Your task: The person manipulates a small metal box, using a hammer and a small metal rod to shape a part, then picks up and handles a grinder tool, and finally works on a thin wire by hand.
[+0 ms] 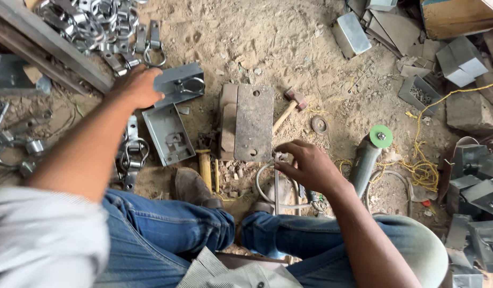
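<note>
My left hand reaches out over the sandy ground and grips the edge of a grey metal lock case with a ring handle. A second, open lock case lies just below it. My right hand pinches the top of a thin upright metal rod in front of my knees. A rusty steel plate lies between the two hands, and a small hammer rests at its right.
A pile of shiny ring latches lies top left by a wooden beam. An angle grinder with a green disc and yellow cord sit at the right. Grey metal boxes crowd the right edge.
</note>
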